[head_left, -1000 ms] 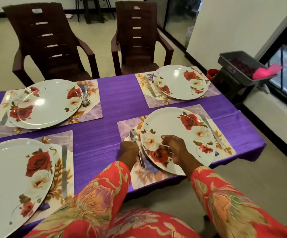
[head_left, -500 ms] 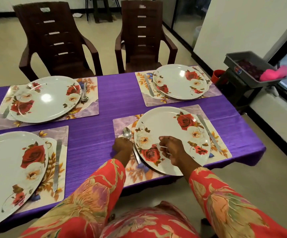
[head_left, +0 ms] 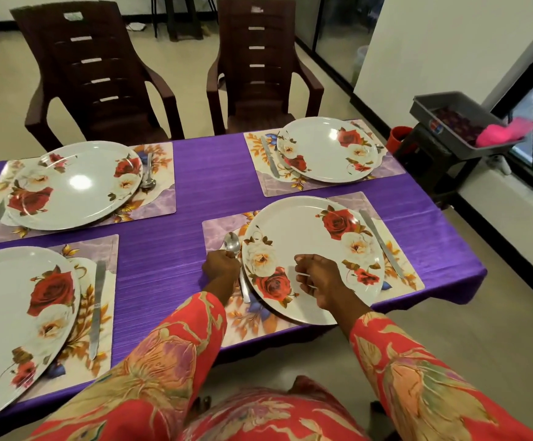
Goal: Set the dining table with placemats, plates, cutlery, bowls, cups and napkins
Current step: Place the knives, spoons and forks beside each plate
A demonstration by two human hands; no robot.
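The left hand (head_left: 221,265) pinches a spoon (head_left: 237,262) at its neck, just below the bowl, so the grip holds the spoon. The spoon lies on the near right placemat (head_left: 217,230), just left of the flowered plate (head_left: 309,256), its long axis running away from the person: the bowl points to the far side of the desk (head_left: 179,243) and the handle end points back towards the person, slipping close under the plate's rim. The right hand (head_left: 317,278) hovers over the near part of the same plate with its fingers curled; thin pale lines show among the fingers, but I cannot tell what they are or whether the grip holds anything. A knife (head_left: 381,243) lies on the mat right of the plate, its long axis running near to far and slanting left.
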